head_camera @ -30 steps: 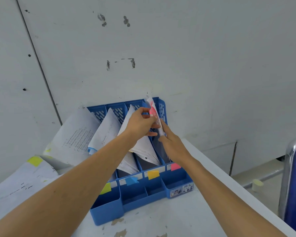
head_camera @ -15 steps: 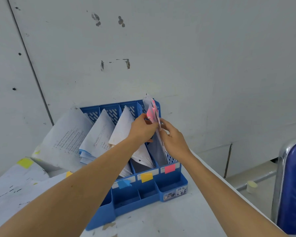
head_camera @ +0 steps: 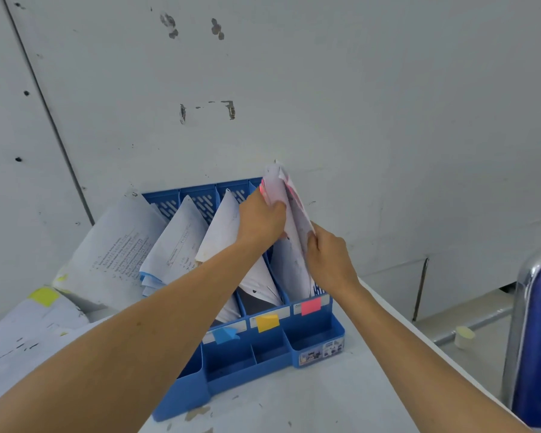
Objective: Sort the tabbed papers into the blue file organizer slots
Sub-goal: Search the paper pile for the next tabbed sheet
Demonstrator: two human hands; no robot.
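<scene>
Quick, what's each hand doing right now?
Left hand: grips the pink-tabbed papers near their top.
Right hand: pinches the same papers lower down.

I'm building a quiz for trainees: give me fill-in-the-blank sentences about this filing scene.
The left hand and right hand grip papers in the organizer's far ____ slot.
That slot's front label is ____.
The neighbouring label beside it is ____.
Missing words: right; pink; yellow.
</scene>
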